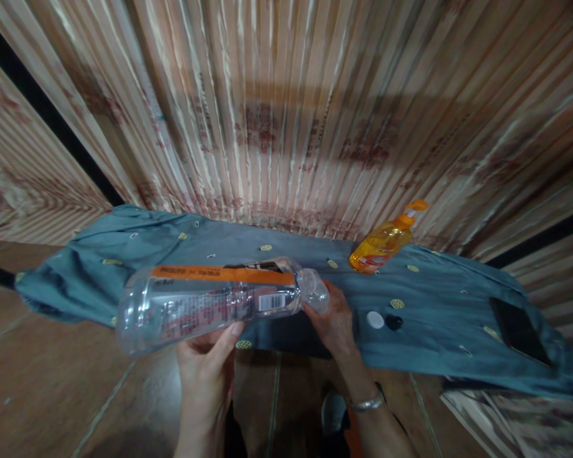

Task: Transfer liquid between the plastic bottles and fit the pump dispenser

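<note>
A large clear plastic bottle point(195, 305) with an orange band and a barcode lies nearly level in the air, its base to the left. My left hand point(209, 359) is closed around its underside, the thumb pressed on the near side. At the bottle's mouth, on the right, sits a clear plastic cap-like piece point(314, 291). My right hand point(333, 318) grips this piece, with most of its fingers hidden behind it. The bottle looks empty. On the cloth right of my right hand lie a white round disc point(375, 320) and a small black round piece point(393, 322).
A teal patterned cloth point(434, 299) covers the narrow table. Upright near its back edge stands a pump bottle point(382, 247) of yellow-orange liquid. A dark flat phone-like object point(520, 331) lies at the right end. Behind hangs a pleated curtain point(277, 114), with black poles either side.
</note>
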Tool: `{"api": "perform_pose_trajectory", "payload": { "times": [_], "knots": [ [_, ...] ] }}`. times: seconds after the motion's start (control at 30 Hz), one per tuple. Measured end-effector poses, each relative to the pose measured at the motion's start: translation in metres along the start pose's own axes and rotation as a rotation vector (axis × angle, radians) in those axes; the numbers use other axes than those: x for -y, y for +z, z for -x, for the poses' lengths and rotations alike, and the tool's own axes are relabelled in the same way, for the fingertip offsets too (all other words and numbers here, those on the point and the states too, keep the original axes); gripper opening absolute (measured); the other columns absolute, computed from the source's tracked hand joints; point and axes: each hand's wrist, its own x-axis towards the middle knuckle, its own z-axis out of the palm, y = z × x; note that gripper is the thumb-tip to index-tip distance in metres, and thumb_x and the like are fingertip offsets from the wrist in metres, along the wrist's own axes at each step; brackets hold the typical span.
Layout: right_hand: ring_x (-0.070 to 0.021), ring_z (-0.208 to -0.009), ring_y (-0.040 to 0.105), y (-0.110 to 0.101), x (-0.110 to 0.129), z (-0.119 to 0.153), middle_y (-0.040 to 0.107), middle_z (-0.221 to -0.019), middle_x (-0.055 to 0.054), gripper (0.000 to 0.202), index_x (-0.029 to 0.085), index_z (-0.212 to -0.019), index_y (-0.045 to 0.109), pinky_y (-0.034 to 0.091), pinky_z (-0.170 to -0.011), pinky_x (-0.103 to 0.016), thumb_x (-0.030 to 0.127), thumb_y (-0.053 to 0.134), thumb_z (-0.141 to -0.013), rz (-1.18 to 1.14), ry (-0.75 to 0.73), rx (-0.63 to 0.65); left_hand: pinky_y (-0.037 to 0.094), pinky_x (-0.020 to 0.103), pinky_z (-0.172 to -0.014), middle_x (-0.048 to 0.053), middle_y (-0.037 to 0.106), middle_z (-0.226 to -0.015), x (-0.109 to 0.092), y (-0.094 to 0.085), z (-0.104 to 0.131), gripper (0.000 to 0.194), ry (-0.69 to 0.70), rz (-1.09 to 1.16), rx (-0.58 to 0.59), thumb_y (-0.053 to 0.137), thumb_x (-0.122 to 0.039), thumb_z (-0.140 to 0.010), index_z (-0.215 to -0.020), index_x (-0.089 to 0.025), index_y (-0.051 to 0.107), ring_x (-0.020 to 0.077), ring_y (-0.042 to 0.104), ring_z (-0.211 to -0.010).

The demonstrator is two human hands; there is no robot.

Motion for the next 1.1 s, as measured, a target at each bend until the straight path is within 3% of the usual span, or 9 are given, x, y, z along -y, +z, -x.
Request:
{"api": "perform_pose_trajectory", "payload": {
  "times": [0.47,0.87,1.1],
  "knots": [
    [-0.0327,-0.104,0.070,-0.003,0.003,-0.001,0.072,-0.114,-0.016,0.054,0.018,-0.127,0.057,0.059,-0.090,-0.052,0.050,0.063,-0.084,-0.002,0.036,0.019,0.060,0.021,-0.058,0.006,0.074,-0.060,-0.003,0.004,0.002,0.037,-0.020,-0.002,-0.016,0.099,-0.030,-0.038,-0.056,-0.014,0.071,0.0141,0.069,-0.056],
    [-0.0325,-0.104,0.071,-0.002,0.000,-0.001,0.073,-0.114,-0.015,0.053,0.018,-0.127,0.057,0.060,-0.090,-0.052,0.044,0.064,-0.082,0.011,0.005,0.016,0.065,0.034,-0.076,0.010,0.078,-0.075,0.004,-0.005,-0.001,0.039,-0.049,-0.023,0.044,0.097,-0.035,-0.048,-0.069,-0.014,0.073,0.0220,0.076,-0.073],
    [-0.0336,-0.105,0.071,-0.004,0.002,-0.002,0.073,-0.115,-0.016,0.052,0.018,-0.126,0.058,0.060,-0.090,-0.053,0.042,0.064,-0.081,-0.016,0.014,0.023,0.064,0.033,-0.073,0.008,0.078,-0.072,0.002,-0.001,0.001,0.033,0.003,0.005,0.040,0.096,-0.034,-0.051,-0.068,-0.016,0.074,0.0199,0.074,-0.069]
  ]
}}
